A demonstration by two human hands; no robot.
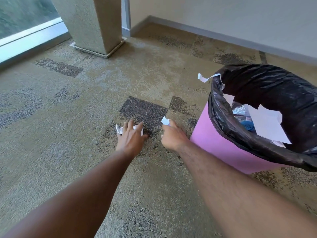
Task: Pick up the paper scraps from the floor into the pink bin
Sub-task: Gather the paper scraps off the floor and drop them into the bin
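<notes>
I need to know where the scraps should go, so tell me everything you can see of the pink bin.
The pink bin stands upright on the carpet, right of the right hand. Its smooth wall looks like plastic. A glossy black liner folds over its rim. Inside lie white paper sheets and something blue. A paper strip hangs on the far rim.

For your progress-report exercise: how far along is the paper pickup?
Done: several sheets already lie in the pink bin. In hand: the left hand covers a crumpled scrap; the right hand pinches a small scrap. Left: binning both, plus a strip hanging on the liner.
</notes>
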